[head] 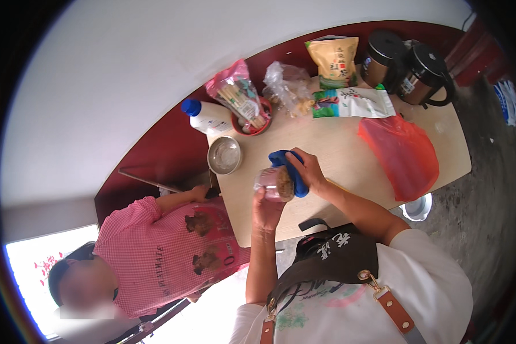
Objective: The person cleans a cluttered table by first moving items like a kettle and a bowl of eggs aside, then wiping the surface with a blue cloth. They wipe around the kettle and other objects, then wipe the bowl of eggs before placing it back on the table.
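My left hand (268, 213) grips a small clear jar (271, 182) from below, over the front part of the table. The jar is tilted on its side, and something brown and grainy shows at its right end. A blue cloth (300, 182) is bunched in my right hand (310, 171), pressed against that right end of the jar. The fingers behind the cloth are partly hidden. Beyond the jar, to the left, a round metal bowl (225, 155) rests on the light wooden table (327, 142).
Along the back stand a white bottle with a blue cap (210, 117), a red bowl (258, 129) holding packaged sticks, a clear bag (286, 86), pouches (333, 60) and two dark lidded jugs (425, 73). A red plastic bag (406, 159) hangs over the right edge. A person (155, 253) is at the left.
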`<state>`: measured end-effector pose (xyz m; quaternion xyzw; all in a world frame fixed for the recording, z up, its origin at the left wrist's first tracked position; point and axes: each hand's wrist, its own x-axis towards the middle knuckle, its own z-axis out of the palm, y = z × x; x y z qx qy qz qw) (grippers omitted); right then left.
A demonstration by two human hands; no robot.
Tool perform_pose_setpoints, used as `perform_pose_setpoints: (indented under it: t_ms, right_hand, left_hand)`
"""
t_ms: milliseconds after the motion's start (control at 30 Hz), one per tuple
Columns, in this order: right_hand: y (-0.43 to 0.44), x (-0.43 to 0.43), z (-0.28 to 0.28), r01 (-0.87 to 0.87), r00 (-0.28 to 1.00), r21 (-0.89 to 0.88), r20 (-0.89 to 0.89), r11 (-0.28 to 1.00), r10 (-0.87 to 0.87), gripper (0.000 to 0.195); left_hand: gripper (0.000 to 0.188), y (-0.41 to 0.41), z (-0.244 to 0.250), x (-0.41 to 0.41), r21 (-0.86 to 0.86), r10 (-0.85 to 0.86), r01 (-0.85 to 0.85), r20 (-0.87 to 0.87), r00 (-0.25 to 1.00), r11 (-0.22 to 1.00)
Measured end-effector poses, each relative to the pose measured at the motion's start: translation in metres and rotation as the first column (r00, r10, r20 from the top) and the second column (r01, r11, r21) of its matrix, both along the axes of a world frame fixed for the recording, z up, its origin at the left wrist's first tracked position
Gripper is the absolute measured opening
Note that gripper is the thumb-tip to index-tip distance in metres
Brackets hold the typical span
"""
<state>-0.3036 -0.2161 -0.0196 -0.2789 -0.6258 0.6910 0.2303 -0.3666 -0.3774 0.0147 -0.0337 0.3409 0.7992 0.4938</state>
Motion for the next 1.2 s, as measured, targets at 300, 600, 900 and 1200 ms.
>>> perform_pose_setpoints:
  t_ms: [300, 600, 900, 1200]
  right_hand:
    - [0.000, 0.099, -0.016, -0.412, 0.876, -0.825, -0.242, 0.388, 0.416, 0.029]
    - [-0.006, 0.130, -0.011, -0.395, 0.908, -0.601, -0.140, 0.694, 0.396, 0.033]
    - [-0.009, 0.098, 0.024, -0.138, 0.963, -0.796, 0.033, 0.589, 0.269, 0.046]
    - [-0.045, 0.075, 0.000, -0.280, 0.949, -0.953, -0.256, 0.120, 0.182, 0.046]
  left_hand:
    - [0.048, 0.073, -0.051, -0.035, -0.187, -0.063, 0.024, -0.209, 0.976, 0.982]
    - [0.087, 0.132, -0.124, -0.048, -0.547, -0.624, -0.430, -0.779, -0.052, 0.718]
    - [0.042, 0.057, -0.158, -0.092, -0.555, 0.387, -0.655, -0.531, 0.753, 0.512]
    - [0.042, -0.040, -0.168, -0.197, -0.331, 0.517, -0.450, 0.152, 0.842, 0.830]
